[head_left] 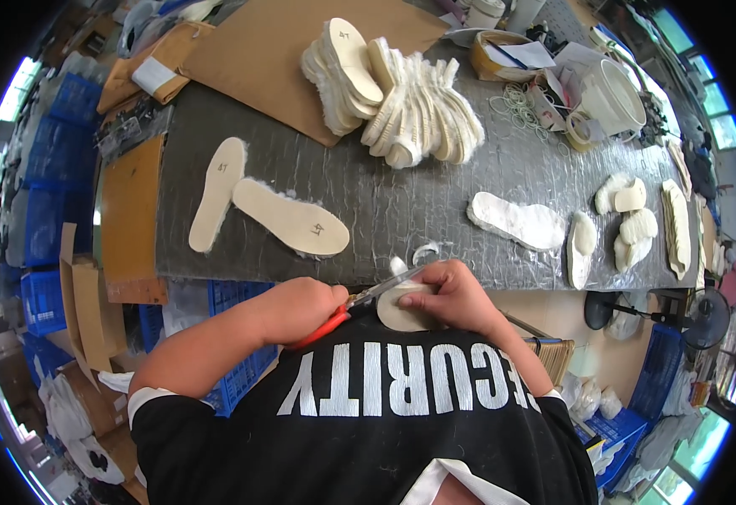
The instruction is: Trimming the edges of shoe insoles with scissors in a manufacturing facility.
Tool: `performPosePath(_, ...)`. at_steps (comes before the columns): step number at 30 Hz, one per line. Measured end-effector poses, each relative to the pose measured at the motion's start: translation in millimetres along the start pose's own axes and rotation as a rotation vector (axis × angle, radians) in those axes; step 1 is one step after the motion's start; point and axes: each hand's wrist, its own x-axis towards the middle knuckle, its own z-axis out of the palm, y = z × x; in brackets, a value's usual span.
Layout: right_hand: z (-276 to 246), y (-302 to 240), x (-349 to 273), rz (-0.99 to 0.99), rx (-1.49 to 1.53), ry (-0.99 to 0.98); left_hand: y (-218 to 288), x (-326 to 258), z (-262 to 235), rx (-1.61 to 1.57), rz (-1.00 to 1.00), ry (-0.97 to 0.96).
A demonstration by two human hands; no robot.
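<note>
My left hand (305, 307) is closed round the red handles of a pair of scissors (326, 326), whose blades reach right across the insole toward my right fingers. Pinched in my right hand (456, 296) is a pale, fleecy insole (403, 313), held close to my chest at the table's near edge. The blades partly cover it. A curved white trimming (424, 252) lies on the table just beyond. Two flat cream insoles (216, 194) rest to the left, their ends nearly touching. Another fluffy insole (515, 220) lies to the right.
At the back, a large pile of fleecy insoles (423, 109) sits partly on a brown cardboard sheet (250, 59). Smaller insoles (633, 236) lie at the right end of the dark table (402, 202). A white bucket (616, 93) and string (515, 105) stand behind them.
</note>
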Motion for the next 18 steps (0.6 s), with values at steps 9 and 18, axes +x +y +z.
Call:
performPosePath(9, -14, 15, -1, -0.279, -0.044, 0.336, -3, 45, -21, -1.131, -0.077, 0.246)
performPosePath(18, -10, 0, -12, -0.082, 0.286, 0.449, 29, 67, -30, -0.953, 0.125, 0.464)
